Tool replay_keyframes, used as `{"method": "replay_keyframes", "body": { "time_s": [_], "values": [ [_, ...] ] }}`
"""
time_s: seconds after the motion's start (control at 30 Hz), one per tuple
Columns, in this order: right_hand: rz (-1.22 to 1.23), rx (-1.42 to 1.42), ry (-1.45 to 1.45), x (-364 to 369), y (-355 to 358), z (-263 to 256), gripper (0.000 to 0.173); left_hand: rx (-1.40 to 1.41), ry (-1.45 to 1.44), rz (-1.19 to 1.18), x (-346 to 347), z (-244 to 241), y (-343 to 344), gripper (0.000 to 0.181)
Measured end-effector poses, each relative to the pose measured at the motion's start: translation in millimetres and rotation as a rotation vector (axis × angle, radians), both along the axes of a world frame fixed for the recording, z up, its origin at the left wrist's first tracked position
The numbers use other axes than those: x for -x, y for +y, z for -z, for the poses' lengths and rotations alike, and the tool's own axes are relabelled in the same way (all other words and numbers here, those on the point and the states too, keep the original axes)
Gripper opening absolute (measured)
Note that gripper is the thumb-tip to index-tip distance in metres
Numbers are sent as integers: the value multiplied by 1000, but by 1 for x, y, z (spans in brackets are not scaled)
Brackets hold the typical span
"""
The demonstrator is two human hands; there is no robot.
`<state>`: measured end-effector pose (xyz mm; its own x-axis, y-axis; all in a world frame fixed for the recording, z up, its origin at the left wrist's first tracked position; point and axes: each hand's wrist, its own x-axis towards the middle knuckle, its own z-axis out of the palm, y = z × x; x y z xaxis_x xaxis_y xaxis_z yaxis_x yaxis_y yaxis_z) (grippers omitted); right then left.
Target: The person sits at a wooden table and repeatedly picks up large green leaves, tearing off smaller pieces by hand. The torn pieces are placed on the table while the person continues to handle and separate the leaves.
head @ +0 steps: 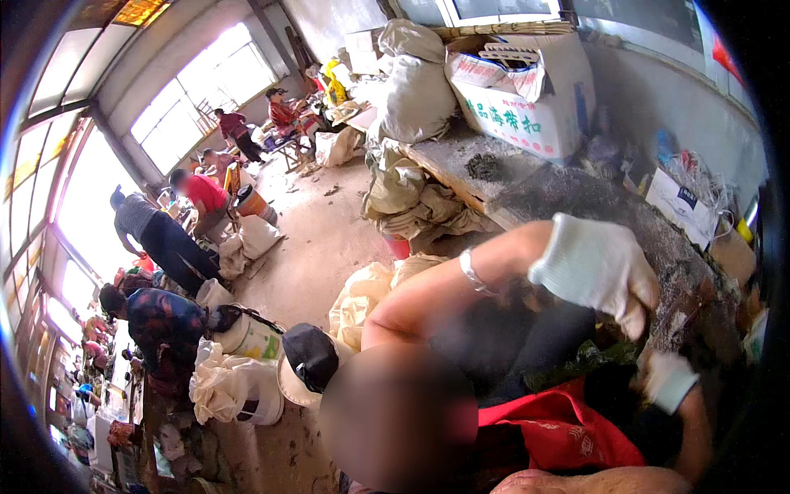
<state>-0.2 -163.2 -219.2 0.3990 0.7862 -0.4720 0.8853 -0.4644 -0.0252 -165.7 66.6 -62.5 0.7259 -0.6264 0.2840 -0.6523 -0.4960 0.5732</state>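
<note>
My left hand (598, 272), in a white knit glove and with a silvery bracelet on the wrist, hangs over the edge of a dark worktop with its fingers bent downward. What its fingertips touch is unclear. Just below it is my right hand (666, 376), also gloved, blurred and partly hidden; its fingers point towards the left hand. Dark green, wet-looking leafy material (592, 358), possibly seaweed, lies beside both hands, above a red cloth (574, 426) on the lap. Whether either hand grips any of it cannot be told.
The worktop (549, 191) bears whitish grains, a dark clump (484, 167), a stuffed sack (413, 92) and a printed cardboard box (518, 105). Plastic bags and a white card (682, 200) lie by the wall. Pails (262, 395) and sacks stand on the floor; several people work at the left.
</note>
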Motion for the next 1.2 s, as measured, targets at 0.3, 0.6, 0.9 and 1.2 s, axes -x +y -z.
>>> {"method": "replay_keyframes", "body": {
  "time_s": [0.3, 0.6, 0.9, 1.2],
  "values": [
    [-188, -1208, 704, 11, 26, -34, 77, 161, 24, -195, -6, 33, 12, 32],
    [55, -1318, 884, 35, 50, -65, 57, 629, 328, -256, -43, 164, 8, 33],
    [290, -1059, 1417, 12, 39, -83, 43, 1367, 911, -18, -62, 212, -16, 47],
    [401, -1019, 1178, -11, 13, -78, 46, 1189, 959, 211, -104, 178, -55, 74]
  ]
}}
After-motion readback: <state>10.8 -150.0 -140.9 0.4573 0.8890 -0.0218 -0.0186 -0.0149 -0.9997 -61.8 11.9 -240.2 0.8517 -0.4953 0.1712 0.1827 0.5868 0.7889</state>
